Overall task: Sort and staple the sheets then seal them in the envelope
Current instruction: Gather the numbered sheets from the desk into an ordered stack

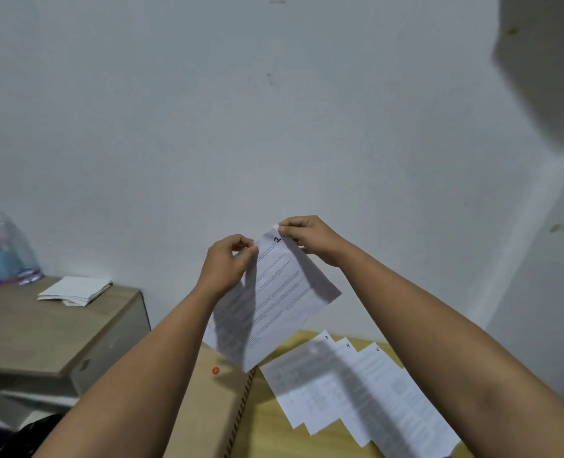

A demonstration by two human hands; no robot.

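I hold a printed white sheet [275,292] marked "1" up in the air in front of the wall. My left hand [227,262] pinches its upper left edge, and my right hand [310,238] pinches its top corner. A second sheet seems to hang behind it on the right. Below, three numbered sheets [356,388] lie fanned out on the yellow table [264,424]. A brown envelope [208,401] with a red button clasp and a striped edge lies at the table's left side, under my left forearm.
A low wooden cabinet [42,328] stands at the left, with folded white paper [75,290] and a large plastic water bottle [4,249] on top. A white wall fills the background. A blurred grey shape [545,61] hangs at the top right.
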